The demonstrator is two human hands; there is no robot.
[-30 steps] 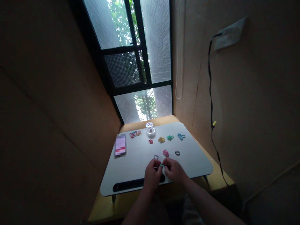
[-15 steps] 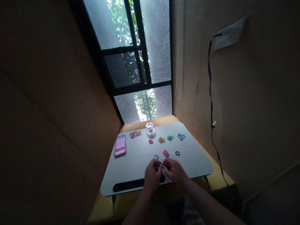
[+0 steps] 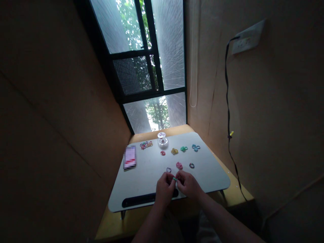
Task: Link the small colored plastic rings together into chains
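Note:
Near the front edge of the white lap table [image 3: 141, 175], my left hand [image 3: 164, 189] and my right hand [image 3: 188, 184] meet fingertip to fingertip. Both pinch a small green band [image 3: 174, 179] between thumb and fingers, and the fingers hide part of it. Just beyond my left fingers lies a pale purple band [image 3: 168, 169]. A clump of pink bands [image 3: 179, 165] and a dark band [image 3: 191, 165] lie beyond my right hand.
Farther back are small piles of red [image 3: 162, 153], yellow [image 3: 174, 151], green [image 3: 184, 149] and blue bands [image 3: 195, 147]. A clear round container [image 3: 162, 141] stands behind them. Mixed bands [image 3: 146, 145] and a blurred pinkish phone-like rectangle [image 3: 130, 157] lie left. A black slot [image 3: 139, 199] runs along the front.
The green band shows a little more between my fingertips, and its angle has shifted slightly. Both hands stay in nearly the same place. Nothing else on the table has moved.

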